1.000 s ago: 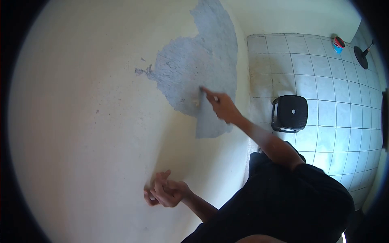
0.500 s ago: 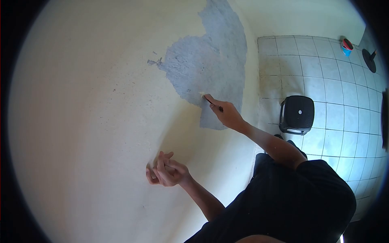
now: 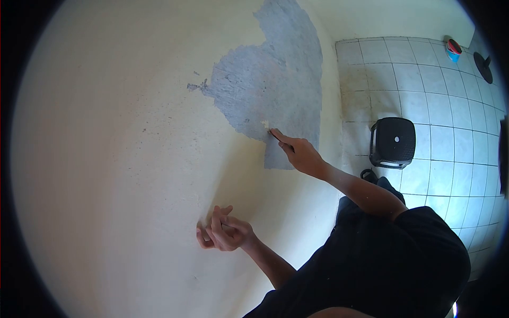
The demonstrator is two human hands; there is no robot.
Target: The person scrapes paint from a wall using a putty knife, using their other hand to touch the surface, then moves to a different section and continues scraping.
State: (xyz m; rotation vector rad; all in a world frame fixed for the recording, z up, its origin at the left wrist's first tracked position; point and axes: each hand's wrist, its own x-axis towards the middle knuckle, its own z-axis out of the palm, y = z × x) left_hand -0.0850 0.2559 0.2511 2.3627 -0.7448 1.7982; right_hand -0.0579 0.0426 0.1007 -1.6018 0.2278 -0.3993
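A grey patch of bare surface shows on the cream wall. My right hand is closed round a small dark tool, whose tip is against the lower part of the patch. Just above the tip is a small cream spot. The tool's far end is mostly hidden by my fingers. Lower left, my left hand rests by the wall with its fingers loosely bent and apart, and nothing can be made out in it.
Right of the wall lies a white tiled floor. On it stand a black stool, near my feet, and a blue and red bucket at the top right. Beside the bucket is a dark round object.
The tool tip and my right hand have shifted slightly down along the patch. My left hand sits slightly lower and further right in view. The whole view has moved a little.
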